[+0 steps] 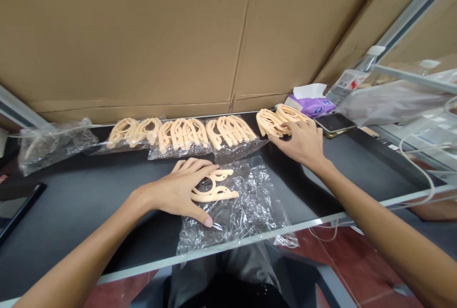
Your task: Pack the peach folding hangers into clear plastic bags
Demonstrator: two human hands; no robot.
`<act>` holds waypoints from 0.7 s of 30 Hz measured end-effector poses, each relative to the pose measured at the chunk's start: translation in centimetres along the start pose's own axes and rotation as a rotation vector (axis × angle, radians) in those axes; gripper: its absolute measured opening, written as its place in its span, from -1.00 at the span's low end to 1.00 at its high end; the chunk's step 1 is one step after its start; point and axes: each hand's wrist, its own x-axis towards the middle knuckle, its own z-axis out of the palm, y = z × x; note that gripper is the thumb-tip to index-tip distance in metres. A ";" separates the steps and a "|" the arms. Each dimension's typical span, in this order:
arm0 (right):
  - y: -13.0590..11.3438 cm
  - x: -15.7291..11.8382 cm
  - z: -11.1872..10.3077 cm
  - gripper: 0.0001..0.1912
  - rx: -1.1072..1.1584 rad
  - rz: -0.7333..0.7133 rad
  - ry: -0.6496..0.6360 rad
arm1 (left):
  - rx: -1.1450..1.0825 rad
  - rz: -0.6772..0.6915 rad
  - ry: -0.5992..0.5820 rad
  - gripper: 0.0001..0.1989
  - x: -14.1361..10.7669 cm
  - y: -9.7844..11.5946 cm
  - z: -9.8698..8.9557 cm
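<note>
My left hand lies spread over a cream-coloured folding hanger, thumb well apart from the fingers. That hanger rests on a clear plastic bag near the table's front edge; its left end is hidden under my palm. At the back right, my right hand reaches onto a loose pile of the same hangers, its thumb and fingers closed about the near ones. The exact grip is partly hidden. Along the back lie several bagged hangers, with more in a bag beside them.
An empty-looking crumpled plastic bag lies at the back left. On the right are a purple tissue pack, a phone and a bottle. A dark device sits at the left. Cardboard walls the back.
</note>
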 end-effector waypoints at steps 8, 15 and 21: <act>-0.2 -0.1 -0.6 -0.41 0.109 0.033 -0.018 | 0.014 -0.001 -0.013 0.17 0.1 -0.1 0.1; 3.3 -2.3 -4.8 -0.38 0.868 0.326 -0.185 | 0.027 -0.001 -0.017 0.17 0.2 0.0 0.0; 6.4 -8.7 -9.4 -0.37 0.928 0.033 -0.387 | 0.007 0.023 -0.019 0.16 0.3 -0.5 0.0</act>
